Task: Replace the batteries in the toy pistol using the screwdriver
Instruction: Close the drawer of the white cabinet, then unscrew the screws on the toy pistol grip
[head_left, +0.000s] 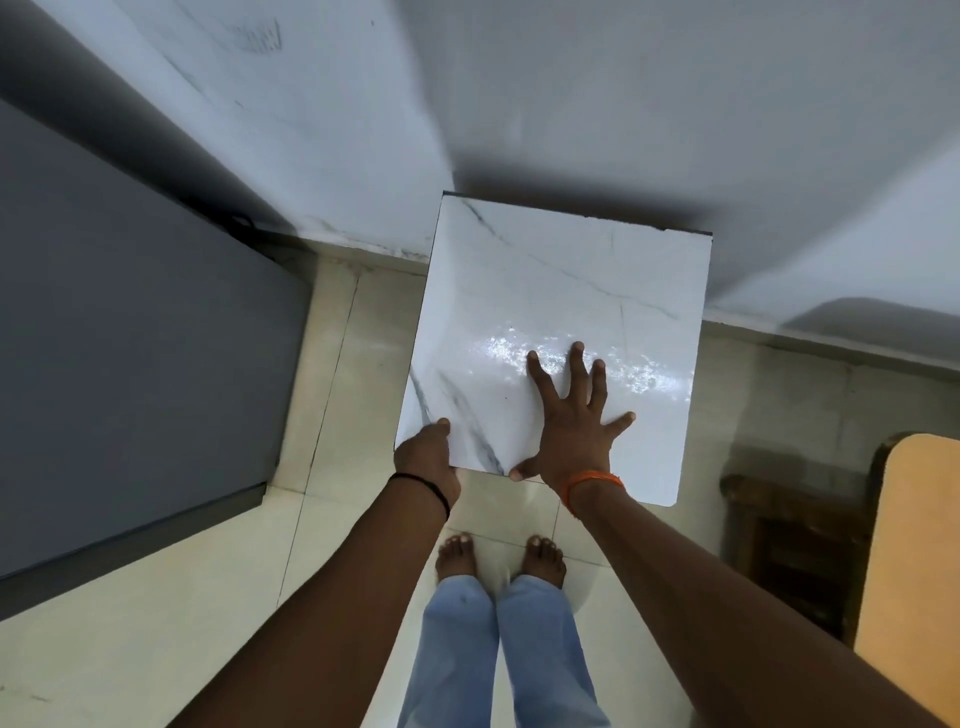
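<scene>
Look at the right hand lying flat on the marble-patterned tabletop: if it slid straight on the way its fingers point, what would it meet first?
Probably nothing on the tabletop: the right hand has bare surface ahead to the far edge, then the white wall, though depth is unclear.

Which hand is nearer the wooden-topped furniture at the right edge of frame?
Right. The right hand lies flat on the marble-patterned tabletop, toward the wooden-topped furniture; the left hand grips the tabletop's near-left corner, farther away.
</scene>
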